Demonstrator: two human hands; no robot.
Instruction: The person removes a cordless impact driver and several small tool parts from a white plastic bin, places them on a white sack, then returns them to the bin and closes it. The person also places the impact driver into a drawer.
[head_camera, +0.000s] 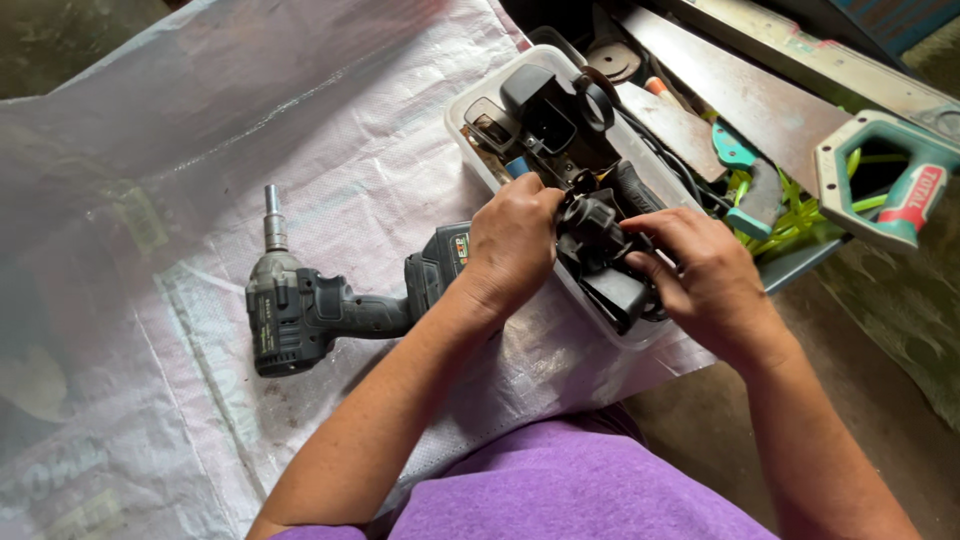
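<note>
One black plastic part (590, 225), knobbly and rounded, held over the near end of a clear plastic tub (462, 108); its long axis cannot be told, as both hands cover its ends. Left hand (512, 245): closed around the part's left side, fingers curled over the top. Right hand (700, 270): gripping the part's right side, thumb and fingertips pinched on it. The two hands sit close together, clamped on the same piece. One tub, long axis running from the sheet's far edge toward the near right, filled with black fittings and cable; exact count of contents cannot be told. One cordless impact driver (310, 305), dark grey, lying on its side on a white woven sheet (200, 120), left of the tub; handle and battery end point right toward the left hand, the bit chuck points to the sheet's far edge. One hand saw (770, 110) with a teal and grey handle, off the sheet's far right corner, blade running far-left to near-right. Purple garment (560, 490) at the near edge.
</note>
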